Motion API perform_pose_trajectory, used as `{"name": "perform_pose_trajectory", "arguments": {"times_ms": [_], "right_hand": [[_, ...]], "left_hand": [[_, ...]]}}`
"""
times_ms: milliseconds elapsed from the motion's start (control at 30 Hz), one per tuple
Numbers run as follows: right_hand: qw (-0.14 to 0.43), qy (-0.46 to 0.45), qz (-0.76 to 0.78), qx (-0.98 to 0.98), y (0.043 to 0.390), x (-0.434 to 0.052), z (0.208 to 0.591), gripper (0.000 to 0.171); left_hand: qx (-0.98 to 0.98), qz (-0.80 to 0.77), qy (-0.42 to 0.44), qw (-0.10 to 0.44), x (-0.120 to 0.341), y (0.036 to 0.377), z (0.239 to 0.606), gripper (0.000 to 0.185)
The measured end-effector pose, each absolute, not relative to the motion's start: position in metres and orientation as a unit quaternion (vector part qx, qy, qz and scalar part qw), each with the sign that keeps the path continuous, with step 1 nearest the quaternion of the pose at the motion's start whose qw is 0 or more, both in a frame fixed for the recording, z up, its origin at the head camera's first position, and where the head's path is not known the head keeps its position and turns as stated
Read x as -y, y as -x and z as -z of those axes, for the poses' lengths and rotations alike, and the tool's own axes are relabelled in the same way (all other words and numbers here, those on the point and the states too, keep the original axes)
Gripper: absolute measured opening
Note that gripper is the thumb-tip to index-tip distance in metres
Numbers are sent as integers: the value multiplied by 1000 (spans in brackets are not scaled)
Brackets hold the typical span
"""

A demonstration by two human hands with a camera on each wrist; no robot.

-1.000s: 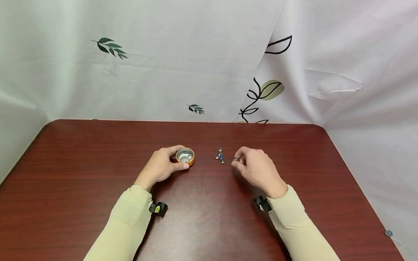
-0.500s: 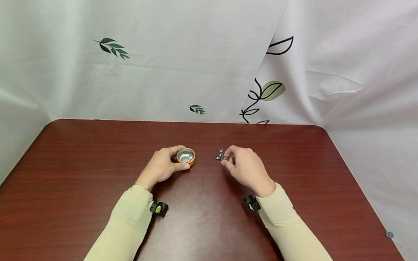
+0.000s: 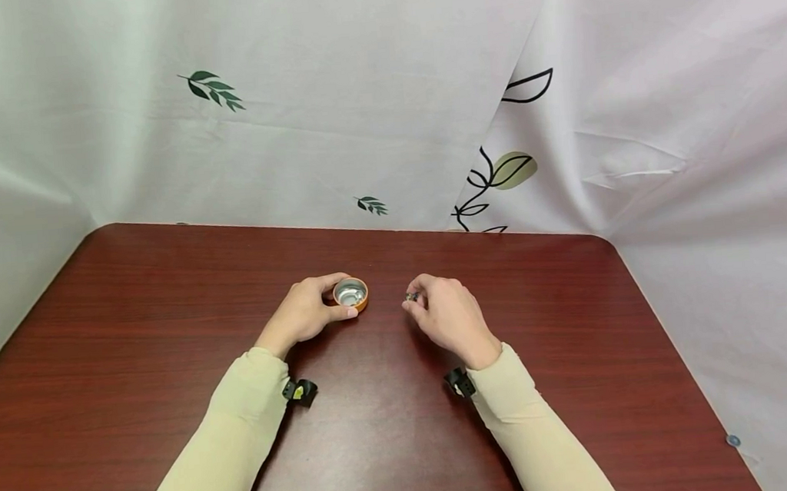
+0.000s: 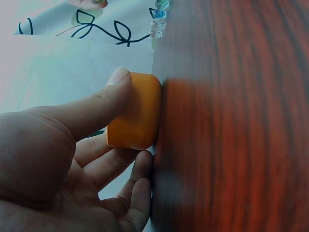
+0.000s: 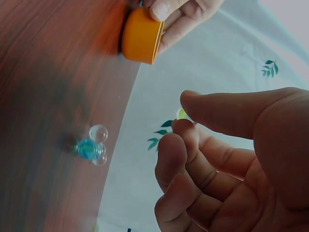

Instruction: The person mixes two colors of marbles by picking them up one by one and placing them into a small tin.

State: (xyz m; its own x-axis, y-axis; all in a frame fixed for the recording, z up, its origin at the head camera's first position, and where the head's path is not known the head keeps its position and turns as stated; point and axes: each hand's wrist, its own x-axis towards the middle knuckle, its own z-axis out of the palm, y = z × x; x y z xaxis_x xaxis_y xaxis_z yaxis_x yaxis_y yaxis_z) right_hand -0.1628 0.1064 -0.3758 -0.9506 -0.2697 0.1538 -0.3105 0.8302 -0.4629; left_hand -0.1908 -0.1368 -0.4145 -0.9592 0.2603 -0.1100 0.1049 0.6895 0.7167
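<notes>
One marble [image 5: 181,114] pinched by right hand [image 3: 450,312], right of orange cup [image 4: 141,113] | left hand [image 3: 305,314] grips cup, near surface's [image 3: 380,431] far edge | pinch lightly, steady cup, avoid brushing loose marbles [image 5: 89,149]

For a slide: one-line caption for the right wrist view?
Right hand pinches a yellow-tinted glass marble; left hand grips an orange tin, with clear and blue marbles clustered on the tabletop.

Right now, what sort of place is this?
Looks like a makeshift recording station, probably indoors: white leaf-print sheeting hangs behind a wood-grain table, and a black device is worn near the person's left wrist.
</notes>
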Motion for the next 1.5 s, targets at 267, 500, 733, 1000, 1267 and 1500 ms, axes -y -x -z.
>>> {"name": "perform_pose_trajectory", "arguments": {"times_ms": [267,500,733,1000,1267,1500], "right_hand": [[33,-159,-260,952,165,-94,379,8],[34,-164,-268,949,169,-83,384,8],[26,-161,-274,948,170,-74,384,9],[22,-167,-280,945,173,-64,388,9],[15,-169,-285,943,176,-55,391,12],[13,-171,-283,944,176,-47,391,11]], "left_hand": [[-913,-384,-100,98,137,191,415,57],[-912,-384,-103,100,138,192,415,59],[-913,-381,-104,99,138,192,414,60],[-912,-385,-107,93,137,191,414,56],[-910,-389,-117,89,137,190,413,51],[-910,-387,-117,89,137,190,414,46]]}}
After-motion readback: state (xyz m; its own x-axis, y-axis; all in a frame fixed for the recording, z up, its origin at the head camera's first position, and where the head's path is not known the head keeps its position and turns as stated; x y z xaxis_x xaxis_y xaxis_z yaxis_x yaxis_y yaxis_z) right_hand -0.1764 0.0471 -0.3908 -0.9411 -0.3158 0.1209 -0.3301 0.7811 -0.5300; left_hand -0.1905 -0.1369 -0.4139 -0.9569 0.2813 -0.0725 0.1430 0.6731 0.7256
